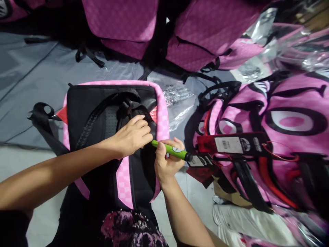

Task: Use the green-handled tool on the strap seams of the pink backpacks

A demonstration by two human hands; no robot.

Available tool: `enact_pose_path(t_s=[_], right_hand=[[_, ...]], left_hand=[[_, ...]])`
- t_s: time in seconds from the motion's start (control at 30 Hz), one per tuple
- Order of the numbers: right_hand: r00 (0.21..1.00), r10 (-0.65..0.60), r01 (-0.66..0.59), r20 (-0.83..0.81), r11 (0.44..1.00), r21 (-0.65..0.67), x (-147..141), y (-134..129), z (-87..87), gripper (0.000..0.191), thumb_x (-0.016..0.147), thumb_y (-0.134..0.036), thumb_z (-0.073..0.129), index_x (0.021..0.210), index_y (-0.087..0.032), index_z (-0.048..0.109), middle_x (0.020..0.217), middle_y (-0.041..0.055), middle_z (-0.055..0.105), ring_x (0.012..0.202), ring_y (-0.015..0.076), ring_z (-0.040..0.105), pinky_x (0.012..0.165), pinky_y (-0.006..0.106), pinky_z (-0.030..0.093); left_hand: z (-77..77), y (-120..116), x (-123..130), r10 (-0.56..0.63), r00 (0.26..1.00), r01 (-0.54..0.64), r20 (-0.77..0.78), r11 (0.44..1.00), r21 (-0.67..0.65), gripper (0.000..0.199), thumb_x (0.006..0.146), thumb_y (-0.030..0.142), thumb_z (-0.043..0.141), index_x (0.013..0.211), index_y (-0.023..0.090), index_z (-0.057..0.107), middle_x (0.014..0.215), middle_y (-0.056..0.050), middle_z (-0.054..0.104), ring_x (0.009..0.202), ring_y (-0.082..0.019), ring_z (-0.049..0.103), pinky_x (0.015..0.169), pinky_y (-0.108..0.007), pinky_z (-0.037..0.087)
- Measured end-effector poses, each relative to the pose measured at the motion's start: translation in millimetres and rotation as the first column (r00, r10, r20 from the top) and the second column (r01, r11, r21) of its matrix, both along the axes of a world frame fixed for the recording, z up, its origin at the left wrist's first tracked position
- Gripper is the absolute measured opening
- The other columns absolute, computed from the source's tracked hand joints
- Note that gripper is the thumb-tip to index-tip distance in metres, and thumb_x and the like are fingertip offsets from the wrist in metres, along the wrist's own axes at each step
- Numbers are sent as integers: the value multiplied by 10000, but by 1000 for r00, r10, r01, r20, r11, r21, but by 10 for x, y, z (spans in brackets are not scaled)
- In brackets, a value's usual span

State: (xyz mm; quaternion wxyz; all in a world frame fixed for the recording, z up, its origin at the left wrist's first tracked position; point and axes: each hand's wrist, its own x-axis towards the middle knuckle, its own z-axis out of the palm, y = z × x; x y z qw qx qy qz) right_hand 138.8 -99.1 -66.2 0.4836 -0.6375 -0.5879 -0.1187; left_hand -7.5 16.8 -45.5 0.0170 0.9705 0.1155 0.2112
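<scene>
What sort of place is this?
Probably a bag workshop or packing area: many similar pink backpacks are massed together, barcoded tag hanging at the right, and clear plastic lies among them.

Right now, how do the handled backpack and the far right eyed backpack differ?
The handled backpack shows its black back panel; the eyed backpack shows a pink printed face. The left hand is on the handled backpack; no hand touches the eyed backpack. Both are pink and black.
</scene>
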Motion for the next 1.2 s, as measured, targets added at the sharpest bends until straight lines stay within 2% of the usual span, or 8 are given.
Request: enact_pose_path(t_s=[0.17,0.3,0.43,0.8,0.93,1.2], right_hand=[[999,-37,37,19,999,4,131,-7,-67,96,972,-248,568,886,-207,575,735,-47,638,628,116,593,940,393,456],[999,12,-10,36,999,-46,154,8,-113,79,964,-241,584,896,-203,569,761,-35,660,664,124,597,962,404,436],[998,-21,22,60,999,-31,168,20,-130,84,965,-225,583,889,-200,559,741,-33,652,640,117,565,943,386,440],[986,-27,38,163,997,-62,193,86,-35,122,985,-253,563,874,-208,539,718,-30,661,635,131,595,904,367,459],[987,24,-8,161,995,-101,225,116,-16,155,991,-271,551,851,-205,550,723,-16,678,662,143,625,897,369,462],[987,49,-25,151,987,-158,245,158,22,215,993,-292,550,804,-194,580,721,-1,692,662,148,630,887,360,456]], left_hand=[[-102,17,115,-19,1000,18,22,1000,12,73,870,235,633,841,195,580,825,-13,566,940,-210,477,1125,-461,340],[-89,1,141,1,1000,-1,19,1000,19,89,905,236,586,830,187,581,826,-20,577,955,-212,492,1118,-459,355],[-79,-11,175,14,1000,-14,6,1000,25,85,905,232,582,834,184,583,832,-22,584,957,-209,503,1114,-457,363],[-103,-7,205,21,1000,-22,22,999,23,111,921,217,546,822,180,577,828,-25,578,954,-207,511,1111,-454,375],[-122,-6,205,31,998,-32,46,999,25,137,935,212,518,816,180,577,816,-25,573,941,-199,509,1107,-451,379],[-126,-6,207,26,998,-28,52,999,26,150,941,211,513,813,175,583,806,-27,577,928,-192,515,1106,-450,391]])
